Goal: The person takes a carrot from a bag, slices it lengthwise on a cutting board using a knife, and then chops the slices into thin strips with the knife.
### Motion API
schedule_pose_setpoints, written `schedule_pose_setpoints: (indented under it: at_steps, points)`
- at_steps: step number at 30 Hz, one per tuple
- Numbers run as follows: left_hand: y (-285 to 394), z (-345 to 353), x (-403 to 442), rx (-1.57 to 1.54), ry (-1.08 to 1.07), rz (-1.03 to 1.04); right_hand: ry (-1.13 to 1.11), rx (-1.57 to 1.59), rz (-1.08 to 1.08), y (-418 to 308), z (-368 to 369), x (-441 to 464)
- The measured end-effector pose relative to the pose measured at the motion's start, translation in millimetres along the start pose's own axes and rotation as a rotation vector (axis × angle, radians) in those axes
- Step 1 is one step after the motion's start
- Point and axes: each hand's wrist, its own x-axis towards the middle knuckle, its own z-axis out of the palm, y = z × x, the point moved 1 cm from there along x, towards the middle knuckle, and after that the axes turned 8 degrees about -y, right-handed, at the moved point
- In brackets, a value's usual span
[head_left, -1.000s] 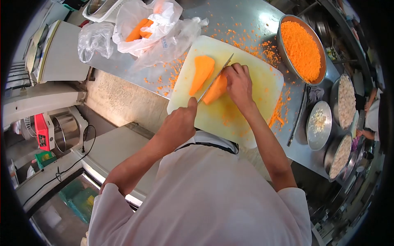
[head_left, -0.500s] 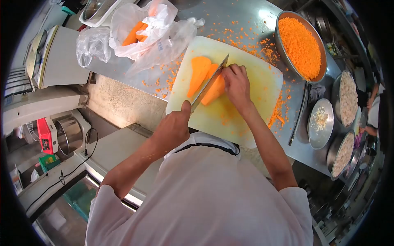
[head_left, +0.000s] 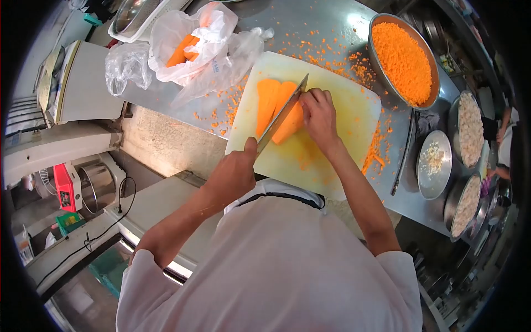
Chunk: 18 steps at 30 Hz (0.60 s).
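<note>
My left hand point(head_left: 229, 172) is closed round the handle of a long kitchen knife point(head_left: 283, 115), whose blade points up and away across the white cutting board point(head_left: 254, 160). With bent fingers, my right hand point(head_left: 319, 114) grips a peeled carrot point(head_left: 290, 128) against the board, its fingertips close to the blade. The blade lies along the carrot and hides part of it. Left of the blade, long carrot slices point(head_left: 267, 102) rest side by side on the board.
A plastic bag point(head_left: 163, 69) with carrots stands at the back left. To the right are a large bowl of chopped carrot point(head_left: 402, 63), a bowl with pale bits point(head_left: 434, 166) and pans of pale food point(head_left: 469, 130). Carrot crumbs litter the metal table point(head_left: 276, 22). A co-worker point(head_left: 504, 141) is at far right.
The carrot piece just left of the blade now shows wider, lying against the outer slice. Both hands and the knife have stayed almost in place; the view has shifted slightly.
</note>
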Motion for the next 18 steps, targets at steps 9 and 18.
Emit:
schedule_pose_setpoints:
  at_steps: [9, 18]
  points:
    - [-8.7, 17.7, 83.5, 0.071, 0.150, 0.154, 0.016, 0.031, 0.002, 3.9, -0.1, -2.3]
    - [1.6, 9.2, 8.8, 0.020, -0.022, -0.025, 0.047, 0.045, 0.021, 2.8, 1.8, -3.2]
